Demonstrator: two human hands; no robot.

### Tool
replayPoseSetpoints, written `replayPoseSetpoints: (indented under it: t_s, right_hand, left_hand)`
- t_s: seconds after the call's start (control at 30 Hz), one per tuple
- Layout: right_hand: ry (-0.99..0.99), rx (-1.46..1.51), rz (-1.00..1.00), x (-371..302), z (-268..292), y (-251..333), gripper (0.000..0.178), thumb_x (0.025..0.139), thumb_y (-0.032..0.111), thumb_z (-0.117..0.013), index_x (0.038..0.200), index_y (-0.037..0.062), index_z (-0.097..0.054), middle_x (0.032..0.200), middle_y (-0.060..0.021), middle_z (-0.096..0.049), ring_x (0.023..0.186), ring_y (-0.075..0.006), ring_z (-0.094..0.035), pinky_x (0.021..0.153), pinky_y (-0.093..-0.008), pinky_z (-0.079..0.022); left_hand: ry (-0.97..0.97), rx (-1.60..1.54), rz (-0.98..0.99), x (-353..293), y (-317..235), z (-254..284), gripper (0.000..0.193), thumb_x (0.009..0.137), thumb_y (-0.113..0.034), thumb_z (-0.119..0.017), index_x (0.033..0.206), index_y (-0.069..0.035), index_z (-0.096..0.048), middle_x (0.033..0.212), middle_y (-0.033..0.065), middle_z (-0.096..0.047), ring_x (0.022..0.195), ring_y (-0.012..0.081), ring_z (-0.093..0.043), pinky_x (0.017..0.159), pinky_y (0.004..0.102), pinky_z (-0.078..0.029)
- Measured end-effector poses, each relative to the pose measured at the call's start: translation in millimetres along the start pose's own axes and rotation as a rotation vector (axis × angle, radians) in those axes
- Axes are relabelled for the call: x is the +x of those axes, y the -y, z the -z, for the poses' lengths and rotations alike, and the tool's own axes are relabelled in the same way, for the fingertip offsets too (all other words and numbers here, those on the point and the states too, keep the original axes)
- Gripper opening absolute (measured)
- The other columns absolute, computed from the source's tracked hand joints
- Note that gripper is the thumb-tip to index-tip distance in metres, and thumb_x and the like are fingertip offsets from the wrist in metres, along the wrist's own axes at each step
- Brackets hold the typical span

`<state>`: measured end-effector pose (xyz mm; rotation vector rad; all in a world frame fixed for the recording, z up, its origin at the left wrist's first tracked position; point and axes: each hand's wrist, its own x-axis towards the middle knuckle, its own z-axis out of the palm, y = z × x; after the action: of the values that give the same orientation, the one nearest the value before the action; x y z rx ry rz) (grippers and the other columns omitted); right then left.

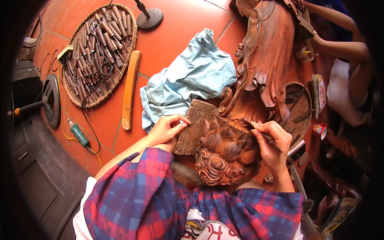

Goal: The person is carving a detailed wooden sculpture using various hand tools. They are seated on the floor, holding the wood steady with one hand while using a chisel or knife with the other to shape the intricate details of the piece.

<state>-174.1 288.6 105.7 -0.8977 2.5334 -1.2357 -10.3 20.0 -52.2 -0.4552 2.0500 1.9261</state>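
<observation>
A carved reddish-brown wooden sculpture (230, 150) lies before me, with curled relief near my lap and rounded swellings above it. My right hand (274, 140) is closed in a pinch at its upper right edge; whatever sits between thumb and fingertips is too small to make out. Beside the carving's left side, a rough rectangular wooden block (192, 130) lies at a slant. My left hand (170, 127) is at the block's left edge, thumb and index finger drawn close together, and I cannot make out anything in that pinch. Beyond rises the robe-like wooden carving (266, 52).
A round basket (132, 44) full of wood-handled chisels stands at far left, near a wooden bar (131, 90). A green power tool (79, 134) trails cords. Light-blue cloth (192, 68) covers tiles ahead. Another person's arm (340, 48) reaches in at right, above a second basket (298, 104).
</observation>
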Motion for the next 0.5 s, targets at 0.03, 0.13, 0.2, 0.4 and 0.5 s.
replayPoseSetpoints:
  t_s: [0.03,0.13,0.2,0.4,0.5]
  right_hand:
    - [0.03,0.099,-0.118,2,5,0,0.009,0.081,-0.005,-0.075,0.086,-0.0043,-0.068,0.076,-0.0107,-0.068,0.068,-0.014,-0.065,0.065,-0.0261,-0.05]
    - [-0.019,0.101,-0.259,6,6,15,0.004,0.088,-0.002,-0.068,0.09,-0.0052,-0.068,0.075,-0.0085,-0.067,0.068,-0.0085,-0.061,0.062,-0.0254,-0.048]
    - [-0.087,0.049,-0.217,10,3,15,0.006,0.09,-0.001,-0.066,0.093,-0.0051,-0.067,0.077,-0.0084,-0.067,0.067,-0.009,-0.061,0.062,-0.0255,-0.048]
    - [-0.054,-0.132,-0.16,6,-10,19,0.009,0.091,-0.001,-0.062,0.098,-0.0026,-0.067,0.081,-0.0165,-0.068,0.067,-0.0267,-0.068,0.063,-0.0314,-0.051]
    - [-0.01,-0.211,-0.113,6,-14,33,0.006,0.09,0.0,-0.062,0.095,-0.0022,-0.066,0.08,-0.0175,-0.068,0.068,-0.0297,-0.069,0.063,-0.033,-0.052]
  left_hand:
    - [0.007,0.007,0.003,-1,1,0,0.012,0.094,-0.013,-0.065,0.103,-0.008,-0.072,0.063,-0.0041,-0.057,0.058,0.0018,-0.048,0.054,0.023,-0.04]
    - [0.015,0.01,0.007,-3,4,0,0.012,0.094,-0.014,-0.065,0.102,-0.008,-0.072,0.063,-0.0039,-0.058,0.058,0.002,-0.049,0.054,0.0227,-0.041]
    - [0.002,0.008,-0.014,-2,5,0,0.011,0.094,-0.013,-0.066,0.102,-0.009,-0.072,0.063,-0.0042,-0.057,0.058,0.002,-0.048,0.054,0.0228,-0.04]
    - [0.011,0.024,-0.023,-2,5,1,0.012,0.093,-0.013,-0.066,0.102,-0.01,-0.072,0.062,-0.0034,-0.057,0.057,0.0029,-0.048,0.054,0.0237,-0.04]
    - [0.013,0.05,-0.038,-1,4,2,0.012,0.092,-0.013,-0.067,0.102,-0.01,-0.072,0.062,-0.0022,-0.057,0.057,0.0036,-0.049,0.053,0.0242,-0.041]
